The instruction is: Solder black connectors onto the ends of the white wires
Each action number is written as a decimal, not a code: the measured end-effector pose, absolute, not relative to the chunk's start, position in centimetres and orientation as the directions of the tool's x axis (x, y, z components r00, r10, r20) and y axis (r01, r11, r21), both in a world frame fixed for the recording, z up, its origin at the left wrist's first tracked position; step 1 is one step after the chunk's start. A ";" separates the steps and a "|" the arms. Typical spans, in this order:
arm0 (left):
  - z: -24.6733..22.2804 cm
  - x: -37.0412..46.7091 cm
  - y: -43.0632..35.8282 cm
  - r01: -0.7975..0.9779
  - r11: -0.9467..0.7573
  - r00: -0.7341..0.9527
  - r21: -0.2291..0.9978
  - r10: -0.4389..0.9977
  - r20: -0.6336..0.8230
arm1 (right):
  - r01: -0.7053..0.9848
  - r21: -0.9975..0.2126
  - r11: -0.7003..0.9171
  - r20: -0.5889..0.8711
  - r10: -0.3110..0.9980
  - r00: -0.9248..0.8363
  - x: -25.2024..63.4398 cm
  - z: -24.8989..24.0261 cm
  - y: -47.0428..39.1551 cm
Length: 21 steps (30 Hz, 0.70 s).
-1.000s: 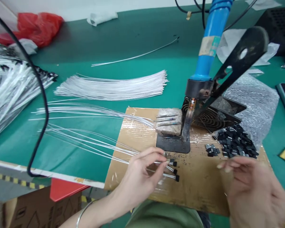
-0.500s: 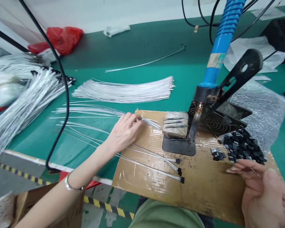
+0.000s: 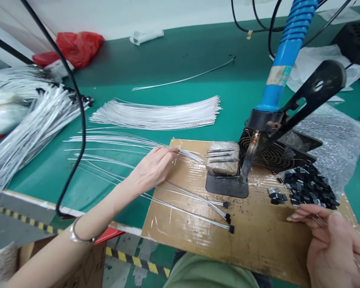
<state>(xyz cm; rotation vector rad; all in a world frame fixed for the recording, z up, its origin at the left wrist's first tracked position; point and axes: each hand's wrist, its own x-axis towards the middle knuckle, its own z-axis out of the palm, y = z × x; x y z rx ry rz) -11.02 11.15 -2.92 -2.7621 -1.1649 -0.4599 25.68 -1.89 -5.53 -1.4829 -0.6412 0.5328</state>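
Green mat covered the bench, white wall behind, floor below with yellow-black striped tape. Head view, my only feed:

- Surface: one cardboard sheet lay flat on the mat, its left edge slanting. One cardboard box sat under the bench edge. One red bag lay back left.
- Iron: one blue soldering iron, tip down, in one black stand. Sponge x1 beside it, three metal rods across the top.
- Wires: one thick bundle mid-mat, one single wire behind it. Big wire heap at far left, uncountable. Loose wires ran from mat onto cardboard, ends near the sponge; overlapped too much to count.
- Connectors: three wired connectors on the cardboard, front of the sponge, black. Loose connector heap on the right, too many to count; small cluster just left of it.
- Hands: two. My left hand had fingertips pinched together on the loose wires; how many strands, I couldn't tell. My right hand was curled round a thin strand, just in front of the heap.
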 end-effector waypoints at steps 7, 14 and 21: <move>-2.7 -10.6 8.1 0.678 -0.730 0.629 0.089 0.639 0.443 | 0.086 -0.995 0.043 0.092 0.692 0.716 25.3 -5.7 -2.4; -2.1 -7.9 5.2 0.570 -0.802 0.601 0.178 0.555 0.575 | 0.120 -0.993 0.021 0.087 0.807 0.584 23.7 -5.3 -3.5; -1.7 -6.5 3.7 0.554 -0.819 0.638 0.153 0.535 0.554 | 0.047 -0.992 -0.114 -0.105 0.983 0.152 20.4 -3.7 -3.1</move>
